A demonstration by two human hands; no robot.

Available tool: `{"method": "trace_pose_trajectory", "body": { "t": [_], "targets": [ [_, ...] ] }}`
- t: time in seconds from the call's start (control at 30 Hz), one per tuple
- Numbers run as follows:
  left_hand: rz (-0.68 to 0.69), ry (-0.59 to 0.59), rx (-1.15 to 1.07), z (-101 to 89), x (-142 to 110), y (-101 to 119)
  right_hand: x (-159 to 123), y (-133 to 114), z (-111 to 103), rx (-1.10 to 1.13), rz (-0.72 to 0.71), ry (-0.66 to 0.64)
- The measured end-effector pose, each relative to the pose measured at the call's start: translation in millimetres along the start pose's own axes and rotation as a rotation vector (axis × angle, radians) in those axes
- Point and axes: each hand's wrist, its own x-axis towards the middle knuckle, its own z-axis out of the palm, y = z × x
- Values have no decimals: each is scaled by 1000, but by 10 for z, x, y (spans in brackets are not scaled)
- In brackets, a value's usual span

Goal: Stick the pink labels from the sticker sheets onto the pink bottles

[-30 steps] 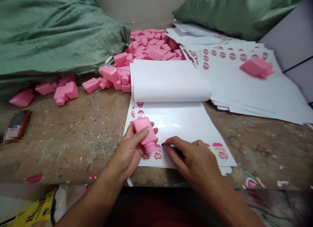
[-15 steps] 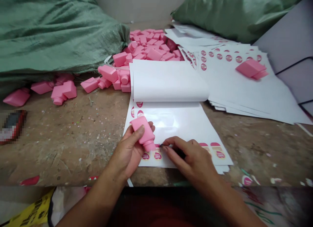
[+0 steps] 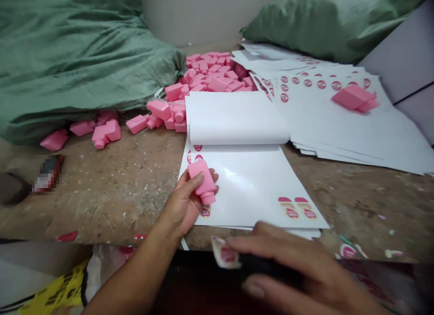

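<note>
My left hand (image 3: 190, 202) grips a pink plastic bottle (image 3: 202, 180), its neck tilted down to the right, over a white sticker sheet (image 3: 237, 184). My right hand (image 3: 291, 260), smeared by motion, is nearer to me, in front of the table edge. In it is a slim black tool (image 3: 271, 269), its kind unclear. A small printed label (image 3: 225, 254) hangs at the tool's tip, beside the index finger. Two printed labels (image 3: 298, 208) show at the sheet's lower right, and another peeks out below the bottle.
Behind the folded-back sheet (image 3: 237, 118) lies a heap of pink bottles (image 3: 217, 73). Green sacks (image 3: 84, 57) stand behind on both sides. More sticker sheets (image 3: 339, 125) are at right, with a pink bottle (image 3: 356, 98) on them. A blurred-out red-edged object (image 3: 47, 174) lies at left.
My right hand has lifted a label off the sheet and moved it toward me and down, past the table edge. My left hand still holds the bottle in about the same place.
</note>
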Motion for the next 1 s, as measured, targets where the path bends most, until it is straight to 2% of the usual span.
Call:
{"method": "trace_pose_trajectory", "body": {
  "t": [0.13, 0.2, 0.4, 0.63, 1.0],
  "targets": [
    [50, -50, 155, 49, -162, -26, 153, -51, -82, 94, 103, 390],
    [51, -97, 176, 96, -270, -65, 217, -48, -46, 162, 151, 482],
    [66, -182, 32, 256, -476, -245, 245, -23, 142, 375, 154, 557],
    [82, -160, 26, 301, -522, -310, 186, 2, 173, 248, 119, 578],
    [131, -156, 27, 278, -525, -345, 216, 37, 211, 221, 91, 603]
  ]
}}
